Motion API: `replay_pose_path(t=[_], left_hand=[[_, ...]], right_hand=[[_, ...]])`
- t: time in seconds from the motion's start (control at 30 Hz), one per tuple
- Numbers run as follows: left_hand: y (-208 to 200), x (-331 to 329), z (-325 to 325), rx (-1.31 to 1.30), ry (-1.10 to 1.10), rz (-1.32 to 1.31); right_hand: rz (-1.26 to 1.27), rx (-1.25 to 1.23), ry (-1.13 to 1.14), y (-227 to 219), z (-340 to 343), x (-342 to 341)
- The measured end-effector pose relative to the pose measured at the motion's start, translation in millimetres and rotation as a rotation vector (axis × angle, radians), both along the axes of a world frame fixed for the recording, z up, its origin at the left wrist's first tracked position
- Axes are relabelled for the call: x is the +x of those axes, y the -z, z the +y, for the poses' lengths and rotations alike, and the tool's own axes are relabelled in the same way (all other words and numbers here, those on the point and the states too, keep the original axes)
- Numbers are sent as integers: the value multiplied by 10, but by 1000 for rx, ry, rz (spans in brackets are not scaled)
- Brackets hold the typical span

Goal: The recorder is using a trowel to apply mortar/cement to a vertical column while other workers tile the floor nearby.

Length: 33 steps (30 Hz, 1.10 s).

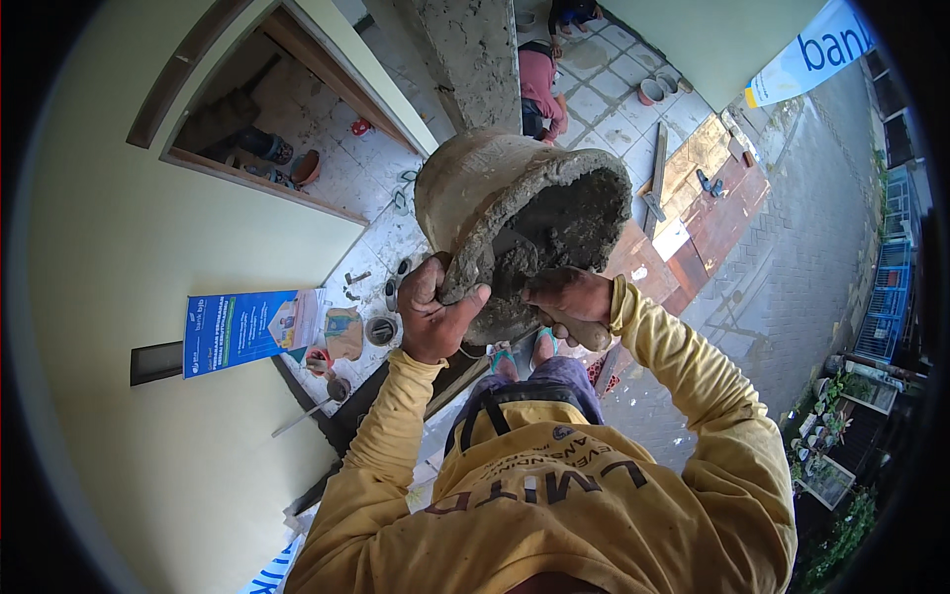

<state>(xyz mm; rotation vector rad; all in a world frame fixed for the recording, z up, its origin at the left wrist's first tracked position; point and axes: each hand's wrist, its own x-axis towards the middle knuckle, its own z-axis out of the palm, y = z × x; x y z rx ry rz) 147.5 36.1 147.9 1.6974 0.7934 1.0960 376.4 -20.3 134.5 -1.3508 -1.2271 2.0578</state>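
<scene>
A bucket (460, 188) caked in dried cement hangs tilted before my chest, its mouth facing me. Grey wet mortar (589, 213) fills part of it. My left hand (435, 309) clasps the near left rim, thumb lying over the edge. At the lower rim, my right hand (572, 295) is closed around a trowel; the rounded end of its handle (594, 338) pokes out below the fingers. The mortar-coated blade reaches into the bucket and is hard to tell from the mix.
Ahead rises a mortar-covered column (450, 59). A person in a pink top (538, 84) crouches beyond it on the tiles, near some buckets (651, 91). Boards (708, 188) lie to the right. Left are a window opening (287, 129), a blue banner (242, 332) and a paper bag (344, 334).
</scene>
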Motion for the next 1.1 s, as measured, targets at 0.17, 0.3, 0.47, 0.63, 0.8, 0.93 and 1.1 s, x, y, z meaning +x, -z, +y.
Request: replay_pose_path(t=[0.17,0.3,0.47,0.63,0.8,0.93,1.1], left_hand=[[-53,14,0,-248,-98,-199],[-2,-55,32,-190,-123,-163],[-86,0,30,-106,-102,-81],[-152,-4,21,-43,-64,-59],[-31,-32,-10,-102,110,23],[50,38,11,-257,1,-150],[130,59,155,-507,-278,-448]], right_hand=[[96,-115,83,-205,-58,-3],[-737,759,71,-57,-416,-111],[-597,593,46,-213,-571,-163],[-218,-148,174,-292,-343,161],[53,-425,98,-17,-110,154],[325,-338,195,25,-100,137],[438,-232,336,-128,-192,22]])
